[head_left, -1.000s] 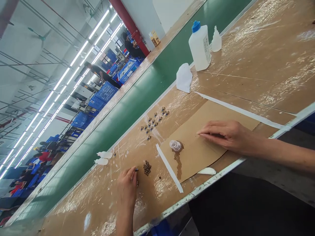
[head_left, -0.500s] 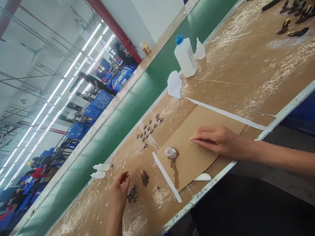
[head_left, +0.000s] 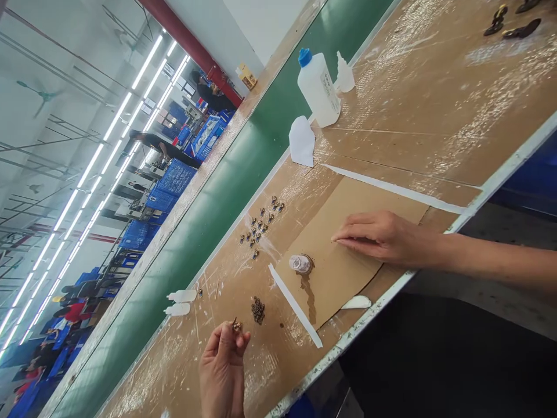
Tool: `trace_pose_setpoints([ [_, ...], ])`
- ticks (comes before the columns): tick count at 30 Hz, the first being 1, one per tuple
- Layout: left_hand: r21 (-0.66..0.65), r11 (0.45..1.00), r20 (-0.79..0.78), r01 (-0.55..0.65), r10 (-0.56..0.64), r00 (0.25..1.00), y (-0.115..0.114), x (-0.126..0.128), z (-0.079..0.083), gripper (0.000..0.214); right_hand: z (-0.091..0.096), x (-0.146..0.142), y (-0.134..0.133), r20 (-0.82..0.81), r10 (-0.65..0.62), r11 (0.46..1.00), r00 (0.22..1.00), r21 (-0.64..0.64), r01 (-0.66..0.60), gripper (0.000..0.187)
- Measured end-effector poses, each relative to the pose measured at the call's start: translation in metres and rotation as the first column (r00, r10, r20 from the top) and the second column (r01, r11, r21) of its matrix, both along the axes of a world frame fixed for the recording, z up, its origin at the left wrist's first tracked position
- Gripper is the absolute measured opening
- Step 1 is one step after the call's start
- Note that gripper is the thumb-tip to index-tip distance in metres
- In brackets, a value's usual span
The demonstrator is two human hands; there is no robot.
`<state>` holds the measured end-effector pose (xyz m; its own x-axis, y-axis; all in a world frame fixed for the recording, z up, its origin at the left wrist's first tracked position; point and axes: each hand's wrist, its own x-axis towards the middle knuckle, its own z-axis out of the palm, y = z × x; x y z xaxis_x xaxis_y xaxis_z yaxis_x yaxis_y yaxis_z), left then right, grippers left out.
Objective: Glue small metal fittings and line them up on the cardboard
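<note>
My left hand [head_left: 224,366] is raised over the near left of the table, thumb and fingers closed on a small dark-and-gold metal piece [head_left: 237,326]. Just beyond it lies a heap of tiny dark parts [head_left: 258,310]. My right hand [head_left: 378,235] rests on the cardboard sheet [head_left: 331,232], its fingertips pinched together; whatever is between them is too small to make out. Left of that hand, a small clear cup [head_left: 300,264] stands on the sheet beside a wet streak. Several small dark-and-gold pieces [head_left: 256,229] are spread out beyond the sheet.
A large blue-capped bottle [head_left: 319,90], a small dropper bottle [head_left: 345,74] and a white paper piece [head_left: 301,142] stand at the back. Two small white bottles [head_left: 180,296] lie far left. A green belt [head_left: 226,215] runs behind the table. People work in the distance.
My left hand has closed on a small metal piece and moved slightly right and nearer. My right hand keeps its pinch over the cardboard. The camera view has shifted slightly.
</note>
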<state>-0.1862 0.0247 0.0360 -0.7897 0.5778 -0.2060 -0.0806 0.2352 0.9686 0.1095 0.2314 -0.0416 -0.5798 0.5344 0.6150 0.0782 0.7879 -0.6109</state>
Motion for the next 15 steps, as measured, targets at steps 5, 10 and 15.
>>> trace_pose_setpoints([
  [5,-0.016,1.0,0.061,0.002,-0.001,0.998,0.003,0.01,0.002,0.024,0.002,0.0,-0.001,0.001,-0.014,1.0,1.0,-0.005,0.014,0.028],
  [10,-0.018,1.0,0.067,-0.01,0.011,0.998,0.015,0.021,0.001,0.034,0.005,0.0,-0.002,0.001,-0.012,1.0,1.0,-0.009,0.012,0.027],
  [15,-0.016,1.0,-0.049,0.006,-0.007,0.999,0.036,0.049,0.004,0.042,0.002,-0.001,0.0,-0.015,-0.006,1.0,1.0,0.008,0.006,0.024],
])
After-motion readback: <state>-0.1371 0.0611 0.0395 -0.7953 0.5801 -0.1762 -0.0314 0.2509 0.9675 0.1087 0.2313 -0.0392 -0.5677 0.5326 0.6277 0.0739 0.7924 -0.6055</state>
